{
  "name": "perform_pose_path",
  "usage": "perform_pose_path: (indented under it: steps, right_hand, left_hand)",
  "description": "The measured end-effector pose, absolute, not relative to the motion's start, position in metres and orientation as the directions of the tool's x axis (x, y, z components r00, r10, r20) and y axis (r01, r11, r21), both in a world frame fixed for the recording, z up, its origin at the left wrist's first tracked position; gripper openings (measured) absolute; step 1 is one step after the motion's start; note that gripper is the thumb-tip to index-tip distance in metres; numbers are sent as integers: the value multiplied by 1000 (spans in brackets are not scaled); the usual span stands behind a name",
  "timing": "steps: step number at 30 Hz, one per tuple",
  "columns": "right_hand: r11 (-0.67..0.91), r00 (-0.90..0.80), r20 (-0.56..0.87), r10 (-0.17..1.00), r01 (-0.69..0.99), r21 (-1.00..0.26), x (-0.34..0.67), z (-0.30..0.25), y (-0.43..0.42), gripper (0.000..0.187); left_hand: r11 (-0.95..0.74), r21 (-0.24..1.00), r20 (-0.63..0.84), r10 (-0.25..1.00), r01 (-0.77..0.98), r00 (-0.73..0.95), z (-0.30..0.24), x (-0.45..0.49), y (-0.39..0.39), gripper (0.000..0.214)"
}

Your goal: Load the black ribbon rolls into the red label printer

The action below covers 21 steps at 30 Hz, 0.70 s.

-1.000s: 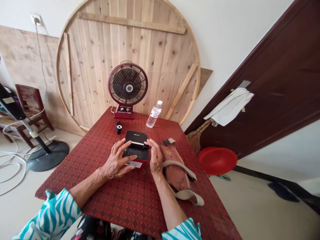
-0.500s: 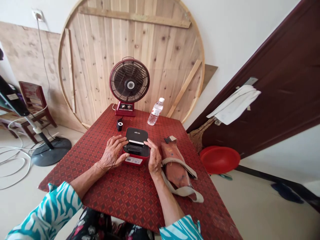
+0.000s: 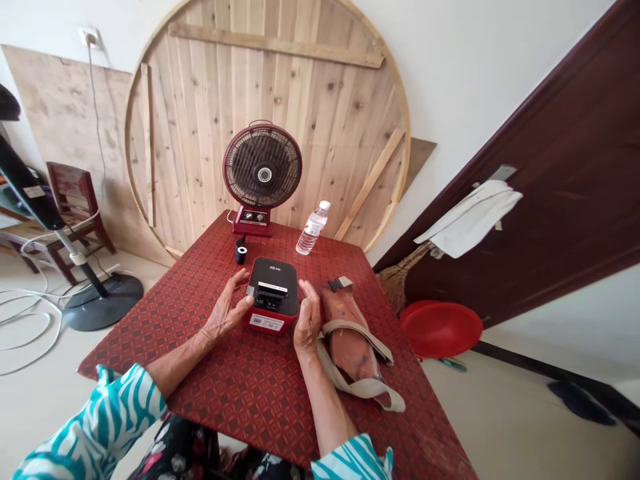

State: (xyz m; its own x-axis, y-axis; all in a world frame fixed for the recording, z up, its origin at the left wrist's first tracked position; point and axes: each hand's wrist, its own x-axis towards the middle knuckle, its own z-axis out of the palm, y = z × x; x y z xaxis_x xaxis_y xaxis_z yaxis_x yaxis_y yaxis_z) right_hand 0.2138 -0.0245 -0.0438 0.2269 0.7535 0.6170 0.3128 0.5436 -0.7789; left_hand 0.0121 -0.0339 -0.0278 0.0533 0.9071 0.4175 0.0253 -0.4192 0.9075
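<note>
A label printer (image 3: 275, 272) with a black top and red sides sits on the patterned red tabletop in front of me, with a white strip showing in the slot across its top. A white sticker with printed text is on its near side. Along the printer's left edge is my left hand (image 3: 227, 310), open, its thumb at the grey side tab; contact there I cannot tell. My right hand (image 3: 307, 320) stands open on the other side, fingers straight, thumb up, holding nothing. Behind the printer is a small black roll holder (image 3: 240, 252) with a white-centred roll.
A red fan (image 3: 263, 167) and a plastic water bottle (image 3: 313, 229) stand at the table's far end. A brown bag (image 3: 353, 330) with pale straps lies right of my right hand. On the floor are a red basin (image 3: 443, 327) and a black stand base (image 3: 105, 302).
Both hands have drawn outward from the printer's top to its two sides. The fingers that lay on the top near the slot are off it now.
</note>
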Motion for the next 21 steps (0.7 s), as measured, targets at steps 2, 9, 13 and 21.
perform_pose_path:
  steps: [2,9,13,21]
  right_hand:
    - [469,314,524,792,237,-851,216,-52,-17,50]
    - [294,304,343,889,197,-935,219,-59,-4,59]
    - [328,311,384,869,219,-919,219,-56,-5,54]
    - [756,-99,830,549,483,-443,211,-14,-46,37]
  left_hand:
    - [-292,949,297,955,-122,22,-28,14,-31,68]
    - [22,928,-57,995,-371,-83,-5,38,-24,75]
    - [-23,957,3,997,-289,-71,-2,45,-27,99]
    - [-193,971,190,981,-138,-33,-27,39,-28,96]
